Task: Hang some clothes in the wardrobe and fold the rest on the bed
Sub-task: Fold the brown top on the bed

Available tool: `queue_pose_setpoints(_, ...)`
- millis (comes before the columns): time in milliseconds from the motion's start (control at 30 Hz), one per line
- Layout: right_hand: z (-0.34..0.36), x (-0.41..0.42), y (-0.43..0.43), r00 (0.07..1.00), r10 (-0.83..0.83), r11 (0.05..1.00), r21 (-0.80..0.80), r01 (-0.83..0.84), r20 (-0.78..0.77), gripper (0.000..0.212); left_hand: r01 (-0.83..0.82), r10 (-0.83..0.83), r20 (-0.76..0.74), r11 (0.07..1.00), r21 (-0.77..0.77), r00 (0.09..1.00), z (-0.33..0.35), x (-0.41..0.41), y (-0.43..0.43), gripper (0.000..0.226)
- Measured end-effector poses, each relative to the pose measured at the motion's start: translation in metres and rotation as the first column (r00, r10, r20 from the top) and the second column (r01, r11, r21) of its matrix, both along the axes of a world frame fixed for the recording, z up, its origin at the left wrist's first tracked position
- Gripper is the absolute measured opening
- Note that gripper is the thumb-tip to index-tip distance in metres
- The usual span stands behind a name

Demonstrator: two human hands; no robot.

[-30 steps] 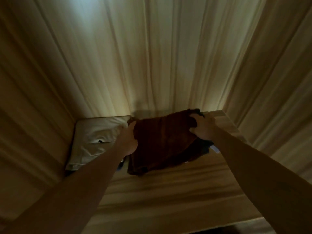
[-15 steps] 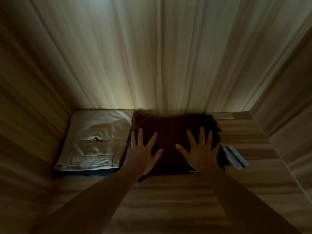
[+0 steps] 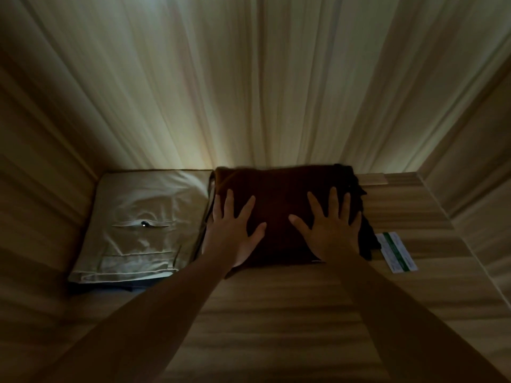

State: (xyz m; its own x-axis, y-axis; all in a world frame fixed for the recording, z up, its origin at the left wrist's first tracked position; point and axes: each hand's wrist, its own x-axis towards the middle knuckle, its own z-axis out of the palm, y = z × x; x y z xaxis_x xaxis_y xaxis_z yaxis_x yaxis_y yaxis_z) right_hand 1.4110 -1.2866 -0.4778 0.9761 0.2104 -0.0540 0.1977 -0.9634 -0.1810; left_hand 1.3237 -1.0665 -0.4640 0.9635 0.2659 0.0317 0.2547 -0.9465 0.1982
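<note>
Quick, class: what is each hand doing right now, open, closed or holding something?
Left hand: open, fingers spread, pressing flat on the dark folded garment.
Right hand: open, fingers spread, pressing flat on the same garment.

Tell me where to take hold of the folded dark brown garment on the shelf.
Best grip the brown garment at its near edge, from the front: its back edge lies against the rear wall and the beige trousers crowd its left side.

Our left hand (image 3: pixel 235 236) and right hand (image 3: pixel 329 236) are bare, with long, slender fingers (image 3: pixel 315 205). Our forearms (image 3: pixel 166 305) are bare too, slim and smooth, shadowed in the dim light as far as we see them.
</note>
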Motion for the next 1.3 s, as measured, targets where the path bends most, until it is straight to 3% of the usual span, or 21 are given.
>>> queue_pose_setpoints(200,0.009,-0.021,0.000,0.998,-0.001,0.998,-0.065,-0.003,-0.062,0.082,0.108,-0.115,-0.068,0.990,-0.094,0.991,0.006,-0.018,0.013,0.080)
queue_pose_setpoints(300,0.020,-0.040,-0.007,0.977,0.069,0.994,-0.072,-0.085,-0.201,0.072,0.142,-0.166,-0.207,0.982,-0.125,0.964,0.014,-0.043,0.021,0.081)
queue_pose_setpoints(400,0.045,-0.064,-0.021,0.922,0.169,0.978,-0.060,-0.202,-0.348,0.077,0.114,-0.164,-0.307,0.978,-0.175,0.938,0.032,-0.067,0.019,0.081)
queue_pose_setpoints(467,0.069,-0.086,-0.027,0.896,0.195,0.979,0.018,-0.205,-0.399,0.073,0.106,-0.171,-0.289,0.968,-0.226,0.942,0.049,-0.084,0.014,0.077)
queue_pose_setpoints(533,0.092,-0.113,-0.030,0.888,0.193,0.981,0.090,-0.171,-0.418,0.055,0.133,-0.188,-0.196,0.956,-0.262,0.962,0.066,-0.104,0.010,0.072)
queue_pose_setpoints(600,0.114,-0.143,-0.036,0.889,0.180,0.983,0.094,-0.155,-0.422,0.046,0.189,-0.234,-0.143,0.943,-0.272,0.962,0.086,-0.124,0.008,0.068)
queue_pose_setpoints(733,0.161,-0.213,-0.054,0.903,0.091,0.996,0.047,-0.079,-0.419,0.055,0.282,-0.339,-0.171,0.915,-0.290,0.925,0.132,-0.161,0.002,0.057)
queue_pose_setpoints(867,0.209,-0.288,-0.065,0.957,-0.024,1.000,-0.021,0.019,-0.290,0.050,0.357,-0.435,-0.272,0.888,-0.291,0.859,0.186,-0.206,-0.007,0.054)
queue_pose_setpoints(967,0.244,-0.339,-0.065,0.972,-0.086,0.994,-0.079,0.070,-0.217,0.045,0.428,-0.492,-0.288,0.866,-0.258,0.821,0.223,-0.242,-0.017,0.038)
queue_pose_setpoints(1167,0.297,-0.447,-0.066,0.973,-0.169,0.985,-0.058,0.162,-0.154,0.043,0.580,-0.605,-0.178,0.796,-0.175,0.776,0.272,-0.311,-0.041,0.032)
queue_pose_setpoints(1300,0.313,-0.519,-0.093,0.955,-0.259,0.966,-0.038,0.256,-0.141,0.043,0.700,-0.709,-0.154,0.705,-0.113,0.689,0.284,-0.345,-0.087,0.035)
